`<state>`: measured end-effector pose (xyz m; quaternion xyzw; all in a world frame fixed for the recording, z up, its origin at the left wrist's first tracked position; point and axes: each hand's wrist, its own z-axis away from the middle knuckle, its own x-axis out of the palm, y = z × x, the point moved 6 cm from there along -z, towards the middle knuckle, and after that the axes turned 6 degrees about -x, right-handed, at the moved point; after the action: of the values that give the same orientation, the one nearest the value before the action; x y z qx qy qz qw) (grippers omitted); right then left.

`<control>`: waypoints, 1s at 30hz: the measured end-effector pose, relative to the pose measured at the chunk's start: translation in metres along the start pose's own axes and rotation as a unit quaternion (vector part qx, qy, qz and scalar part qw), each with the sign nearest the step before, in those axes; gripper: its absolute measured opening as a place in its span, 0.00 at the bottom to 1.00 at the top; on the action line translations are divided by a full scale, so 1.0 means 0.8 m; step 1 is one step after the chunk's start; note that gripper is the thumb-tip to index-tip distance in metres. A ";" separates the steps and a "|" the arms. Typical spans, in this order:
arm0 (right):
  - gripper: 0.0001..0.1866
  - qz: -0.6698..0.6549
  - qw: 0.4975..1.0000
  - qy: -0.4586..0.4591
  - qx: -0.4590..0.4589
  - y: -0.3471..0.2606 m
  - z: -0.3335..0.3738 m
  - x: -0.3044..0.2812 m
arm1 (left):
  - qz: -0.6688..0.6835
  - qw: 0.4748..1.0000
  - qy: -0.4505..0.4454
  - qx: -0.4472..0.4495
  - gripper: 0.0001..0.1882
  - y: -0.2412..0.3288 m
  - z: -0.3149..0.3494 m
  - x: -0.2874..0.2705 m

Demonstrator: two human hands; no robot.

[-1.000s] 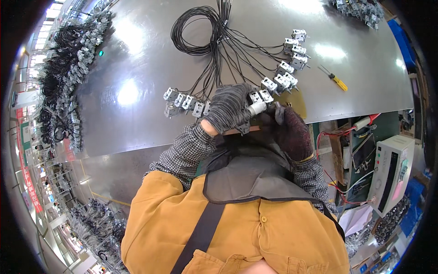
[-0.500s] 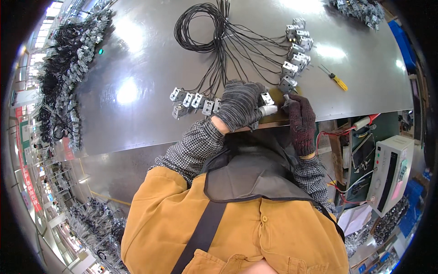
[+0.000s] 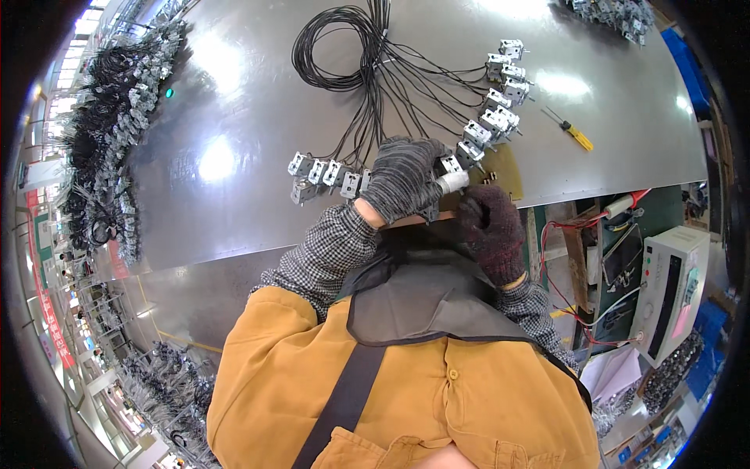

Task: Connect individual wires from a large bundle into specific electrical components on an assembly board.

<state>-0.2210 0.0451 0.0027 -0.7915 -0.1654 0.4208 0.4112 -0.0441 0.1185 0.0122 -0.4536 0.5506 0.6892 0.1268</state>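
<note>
My left hand (image 3: 406,178), in a grey-and-black striped glove with white wrapping on the thumb, is closed on a small silver metal block (image 3: 451,165) near the table's front edge. My right hand (image 3: 492,230), in a dark red-and-black glove, is curled just below that edge, and anything inside its fingers is hidden. Black cables (image 3: 375,74) run from a coil at the back to two groups of such blocks. The left group (image 3: 332,172) ends beside my left hand; the right group (image 3: 497,119) curves down to its fingertips.
A yellow-handled screwdriver (image 3: 578,136) lies on the metal table (image 3: 234,203) at right. Beneath my hands is a brownish sheet (image 3: 509,168) with small brass-coloured bits (image 3: 489,178). A white instrument box (image 3: 670,289) with red leads stands right; heaped wired parts (image 3: 117,133) line the left.
My right hand has moved down and left, off the tabletop and below its edge. The lower blocks of the right group have shifted toward my left hand, which stays nearly in place.
</note>
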 end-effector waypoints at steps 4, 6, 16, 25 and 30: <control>0.12 -0.144 0.981 -0.014 0.126 0.018 0.027 0.017 | -0.028 0.999 -0.035 0.012 0.23 0.004 -0.001 0.003; 0.13 -0.274 0.930 -0.051 0.240 0.034 0.044 0.027 | -0.026 0.999 -0.040 0.011 0.24 0.003 -0.003 0.001; 0.18 -0.104 0.986 -0.031 0.128 0.021 0.033 0.019 | -0.061 0.997 -0.029 0.031 0.23 0.017 0.011 -0.008; 0.15 -0.005 1.000 0.022 0.019 0.014 0.026 0.010 | -0.064 0.997 -0.020 0.031 0.30 0.012 0.007 0.004; 0.18 -0.598 0.683 -0.044 0.417 0.022 0.045 0.043 | -0.049 0.998 -0.002 0.037 0.30 0.014 0.005 0.001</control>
<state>-0.2313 0.0739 -0.0407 -0.2519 -0.4291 0.1458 0.8551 -0.0539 0.1178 0.0186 -0.4739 0.5523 0.6622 0.1784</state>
